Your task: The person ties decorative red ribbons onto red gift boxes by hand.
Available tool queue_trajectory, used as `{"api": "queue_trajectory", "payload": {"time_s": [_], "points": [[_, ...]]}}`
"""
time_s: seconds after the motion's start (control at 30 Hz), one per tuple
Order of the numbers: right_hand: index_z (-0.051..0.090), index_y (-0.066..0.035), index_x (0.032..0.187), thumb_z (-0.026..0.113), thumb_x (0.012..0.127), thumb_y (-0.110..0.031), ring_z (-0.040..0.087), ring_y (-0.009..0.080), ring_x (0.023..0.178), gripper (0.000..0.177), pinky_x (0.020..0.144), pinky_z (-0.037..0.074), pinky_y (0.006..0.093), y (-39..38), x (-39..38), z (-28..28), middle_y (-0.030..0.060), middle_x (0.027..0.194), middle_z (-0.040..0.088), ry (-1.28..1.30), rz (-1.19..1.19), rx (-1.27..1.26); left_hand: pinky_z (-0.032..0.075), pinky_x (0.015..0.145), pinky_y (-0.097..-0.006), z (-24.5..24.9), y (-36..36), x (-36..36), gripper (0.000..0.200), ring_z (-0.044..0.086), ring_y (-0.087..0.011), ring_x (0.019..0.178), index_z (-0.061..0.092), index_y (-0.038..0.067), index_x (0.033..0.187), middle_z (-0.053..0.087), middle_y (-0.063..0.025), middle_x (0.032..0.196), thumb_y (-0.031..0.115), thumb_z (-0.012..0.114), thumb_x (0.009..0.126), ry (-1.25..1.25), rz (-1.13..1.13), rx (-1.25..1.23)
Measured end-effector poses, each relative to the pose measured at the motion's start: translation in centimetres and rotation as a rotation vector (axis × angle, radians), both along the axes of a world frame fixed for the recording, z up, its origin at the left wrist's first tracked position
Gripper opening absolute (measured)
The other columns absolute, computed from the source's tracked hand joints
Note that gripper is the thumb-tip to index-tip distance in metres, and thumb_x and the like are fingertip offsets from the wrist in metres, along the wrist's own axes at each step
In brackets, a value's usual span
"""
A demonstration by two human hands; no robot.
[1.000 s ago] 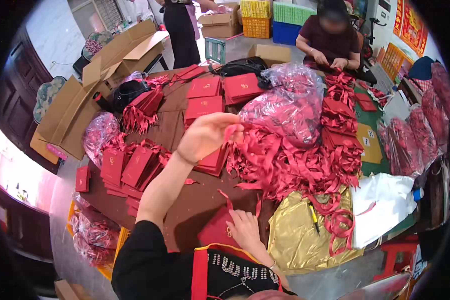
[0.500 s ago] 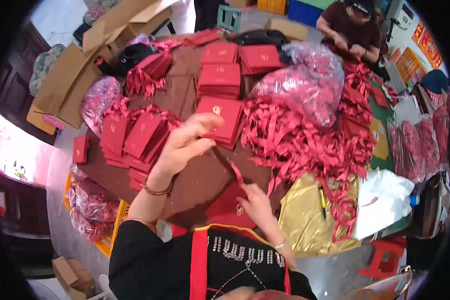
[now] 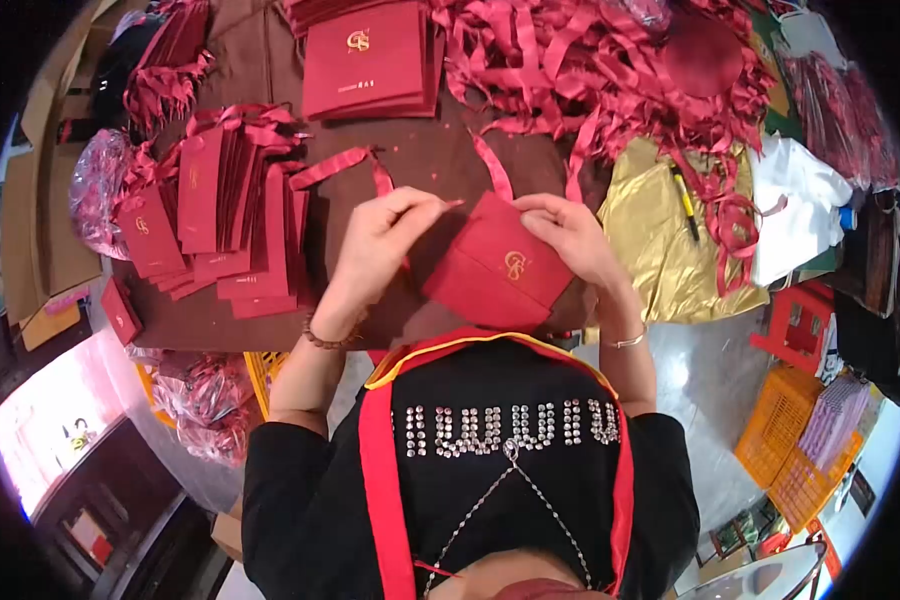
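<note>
My right hand point(image 3: 570, 235) grips the upper right edge of a red paper envelope point(image 3: 495, 265) with a gold emblem. The envelope is tilted, close over the table's front edge. To its left, my left hand point(image 3: 395, 235) is closed in a pinch on the tip of a thin red ribbon point(image 3: 453, 204), right beside the envelope's upper corner. Other red ribbon strips point(image 3: 490, 165) lie just beyond the envelope.
Stacked red envelopes point(image 3: 365, 60) lie at the back, and a fanned pile point(image 3: 205, 190) at the left. A heap of red ribbons point(image 3: 570, 75) covers the back right. Gold sheeting point(image 3: 640, 240) and a yellow-black pen point(image 3: 686, 205) lie at the right, beside white plastic point(image 3: 790, 200).
My view has tipped down toward my chest. The left hand has lowered from its raised position with the ribbon; the envelope, flat on the table before, is now lifted in my right hand.
</note>
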State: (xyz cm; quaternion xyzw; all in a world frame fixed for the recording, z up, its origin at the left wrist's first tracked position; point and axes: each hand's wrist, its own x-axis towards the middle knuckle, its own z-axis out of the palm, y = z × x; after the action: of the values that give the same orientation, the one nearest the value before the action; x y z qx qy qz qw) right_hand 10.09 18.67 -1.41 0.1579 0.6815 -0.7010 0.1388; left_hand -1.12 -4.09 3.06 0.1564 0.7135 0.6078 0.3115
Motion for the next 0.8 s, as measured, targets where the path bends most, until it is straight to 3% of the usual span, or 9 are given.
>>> {"api": "queue_trajectory", "payload": {"time_s": [0.03,0.1,0.2,0.27,0.47,0.7,0.8], "points": [[0.056,0.002,0.116,0.055,0.091,-0.011,0.057,0.0080,0.089,0.028,0.079,0.046,0.0213,-0.2,0.0,0.0,0.0041,0.097,0.064,-0.013,0.003,-0.010,0.045,0.066,-0.0217,-0.5,0.1,0.7,0.015,0.058,-0.0072,0.074,0.065,-0.001,0.093,0.065,-0.0030,0.079,0.012,0.059,0.088,0.073,-0.027,-0.057],[0.055,0.003,0.118,0.052,0.092,-0.009,0.057,0.0083,0.090,0.029,0.081,0.046,0.0220,-0.5,0.0,0.0,0.0043,0.100,0.064,-0.024,0.019,-0.046,0.049,0.067,-0.0289,-1.3,0.5,1.8,0.014,0.064,-0.0226,0.076,0.066,0.002,0.091,0.066,-0.0123,0.084,0.013,0.064,0.082,0.387,-0.088,-0.118],[0.056,0.004,0.115,0.052,0.090,-0.012,0.057,0.0097,0.089,0.029,0.081,0.045,0.0235,-0.8,0.3,0.2,0.0057,0.096,0.065,0.019,-0.017,-0.074,0.048,0.069,-0.0264,-1.9,0.6,2.8,0.013,0.063,-0.0165,0.080,0.066,0.000,0.093,0.066,-0.0101,0.086,0.007,0.064,0.083,0.443,-0.135,-0.208],[0.056,0.005,0.115,0.051,0.091,-0.012,0.057,0.0097,0.090,0.030,0.082,0.045,0.0234,-0.7,0.5,0.6,0.0054,0.098,0.064,0.031,0.000,-0.052,0.048,0.067,-0.0297,-2.3,0.8,3.4,0.011,0.063,-0.0222,0.078,0.065,0.001,0.091,0.064,-0.0119,0.083,0.006,0.063,0.082,0.516,-0.122,-0.250],[0.056,0.004,0.117,0.050,0.093,-0.013,0.056,0.0087,0.094,0.030,0.084,0.044,0.0225,-0.5,0.4,0.3,0.0036,0.104,0.062,0.004,0.058,-0.142,0.048,0.065,-0.0332,-3.6,0.9,3.8,0.009,0.061,-0.0275,0.075,0.064,0.001,0.090,0.061,-0.0128,0.081,0.004,0.063,0.081,0.731,-0.116,-0.162],[0.057,0.004,0.116,0.050,0.092,-0.012,0.056,0.0088,0.095,0.030,0.086,0.043,0.0224,-0.6,-0.1,0.5,0.0036,0.104,0.062,-0.050,0.066,-0.276,0.046,0.065,-0.0340,-3.9,1.3,3.6,0.008,0.060,-0.0266,0.075,0.064,0.003,0.086,0.059,-0.0117,0.079,0.003,0.064,0.079,0.739,-0.110,-0.136],[0.058,0.004,0.115,0.050,0.092,-0.012,0.056,0.0089,0.095,0.029,0.086,0.043,0.0224,-0.7,-0.1,0.6,0.0036,0.105,0.062,-0.046,0.071,-0.288,0.043,0.064,-0.0335,-3.5,2.1,3.4,0.007,0.058,-0.0248,0.073,0.064,0.004,0.085,0.058,-0.0090,0.077,0.005,0.065,0.078,0.859,-0.099,-0.162]]}}
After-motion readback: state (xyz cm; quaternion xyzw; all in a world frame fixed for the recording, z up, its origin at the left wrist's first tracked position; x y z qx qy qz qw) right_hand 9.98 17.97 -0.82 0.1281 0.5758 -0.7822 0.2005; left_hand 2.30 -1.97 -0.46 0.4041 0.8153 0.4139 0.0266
